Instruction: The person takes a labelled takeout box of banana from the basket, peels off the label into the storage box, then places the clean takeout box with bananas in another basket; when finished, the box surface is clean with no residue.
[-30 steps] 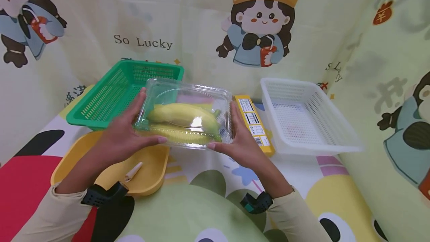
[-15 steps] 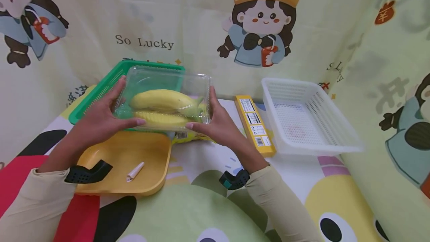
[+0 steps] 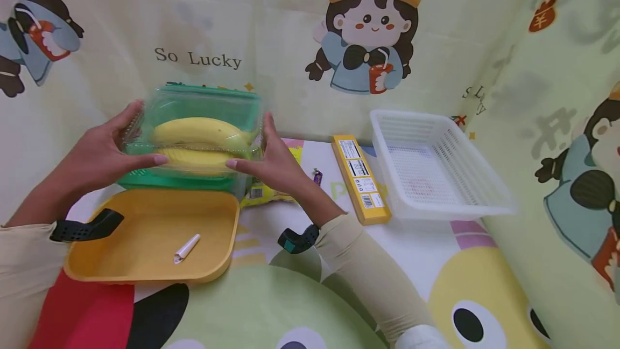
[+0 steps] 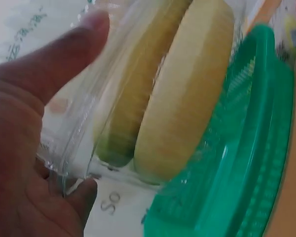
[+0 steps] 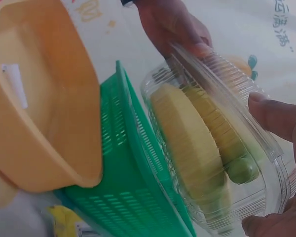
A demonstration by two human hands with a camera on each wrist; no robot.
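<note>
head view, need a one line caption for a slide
Both hands, left hand and right hand, hold a clear clamshell box of bananas over a green basket.

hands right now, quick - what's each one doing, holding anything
Left hand: grips the left end of the clear clamshell box of bananas, above the green basket.
Right hand: grips the box's right end.
</note>
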